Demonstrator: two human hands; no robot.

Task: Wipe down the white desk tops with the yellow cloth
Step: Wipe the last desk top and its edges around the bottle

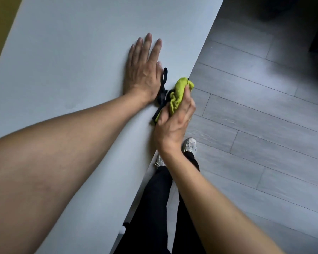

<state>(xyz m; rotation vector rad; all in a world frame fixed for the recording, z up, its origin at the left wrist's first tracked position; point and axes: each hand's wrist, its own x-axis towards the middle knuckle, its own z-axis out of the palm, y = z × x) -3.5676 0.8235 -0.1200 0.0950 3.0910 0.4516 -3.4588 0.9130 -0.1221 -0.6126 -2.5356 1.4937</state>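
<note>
Nearest, two bare forearms cut off by the bottom and left edges, reaching up over black trousers (pixel 152 208) and pale sneakers (pixel 189 144), one shoe half hidden behind the right wrist. Right hand (pixel 174 123) at the desk's near edge, fingers curled round the bunched yellow cloth (pixel 180 92), thumb pressed along its right side; fingertips themselves hidden beneath the fabric. Cloth crumpled into a wad, jutting beyond the knuckles, sitting right at the rim of the white desk top (pixel 72 70); whether touching the surface or just above it, impossible to tell. Black strap (pixel 162 92) trailing from under the cloth, looped past the heel of the left hand, its lower end lost behind the right fingers; what it belongs to, unclear. Left hand (pixel 143 70) flat on the desk top, just left of the cloth, palm down, fingers straight and slightly spread, gripping nothing; thumb tucked out of sight on the strap side. Beyond those fingertips, bare pale surface running to the top of the frame. Left of the desk, an olive wall strip (pixel 0 24). Right of it, grey plank flooring (pixel 255 107), darkening towards blurred black shapes in the far corner.
</note>
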